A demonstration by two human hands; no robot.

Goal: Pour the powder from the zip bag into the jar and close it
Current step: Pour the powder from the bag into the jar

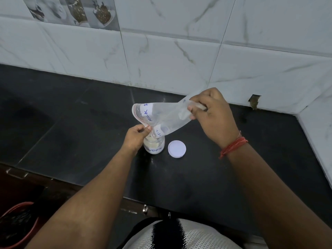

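Red plastic shows at the far left: a tub (16, 225) well to the left of the jar (154, 145) and below the counter (71, 123) edge. Our left hand (135, 136) sits touching the jar's left shoulder, its fingers pressed together, thumb against forefinger, pinching the bag (165, 115) by the pink zip strip at its mouth. The jar stands upright on the black counter with pale powder (152, 142) inside, and its label reads "POWDER". Above it the clear bag is tipped, mouth down over the jar's opening, its bottom end raised up and to the right. On the bag's white labels we can read "MILK P" and, lower down, "DER". Just right of the jar lies the white lid (177, 148), flat on the counter and not touching the jar. Up and right of the jar, our right hand (214, 114) has its fingers clamped on the bag's raised bottom end, and red thread (233, 147) circles that wrist.
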